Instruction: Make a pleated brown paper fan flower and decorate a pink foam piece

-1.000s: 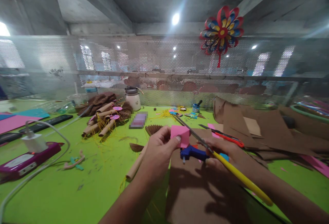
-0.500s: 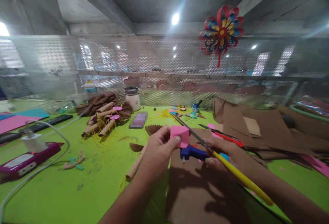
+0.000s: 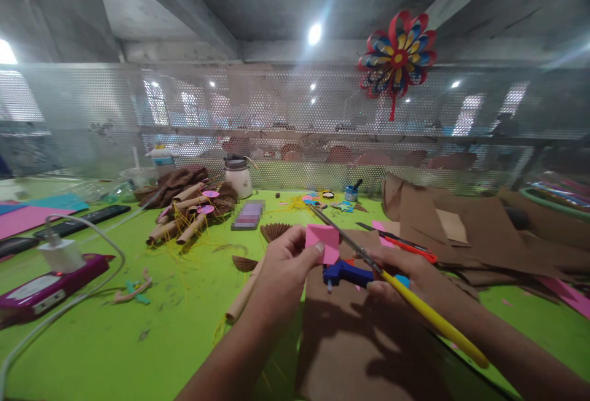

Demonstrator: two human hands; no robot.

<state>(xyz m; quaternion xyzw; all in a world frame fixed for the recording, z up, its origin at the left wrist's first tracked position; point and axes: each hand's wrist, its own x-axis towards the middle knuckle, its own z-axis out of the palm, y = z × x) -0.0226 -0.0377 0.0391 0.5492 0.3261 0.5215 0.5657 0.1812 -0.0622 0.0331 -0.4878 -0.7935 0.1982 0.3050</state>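
My left hand (image 3: pixel 288 260) is closed, pinching a small square of pink paper (image 3: pixel 321 242) between thumb and fingers. My right hand (image 3: pixel 401 272) grips yellow-handled scissors (image 3: pixel 428 309) near their middle. The scissors are seen nearly edge-on, blades pointing up and away to the left, just past the right edge of the pink paper. Whether the blades touch the paper, I cannot tell. Below the paper and partly behind my right fingers is a blue glue gun (image 3: pixel 348 273). Under both hands lies a brown paper sheet (image 3: pixel 341 339).
Red-handled scissors (image 3: pixel 415 246) lie to the right, before brown paper pieces (image 3: pixel 428 217). Brown paper rolls (image 3: pixel 191 229) with yellow strings are heaped at left. A purple power strip (image 3: pixel 50 290) with a white cable stands near left. A jug (image 3: pixel 237 180) stands at the back.
Almost nothing differs. Both hands, the pink paper and the scissors hold practically the same place.
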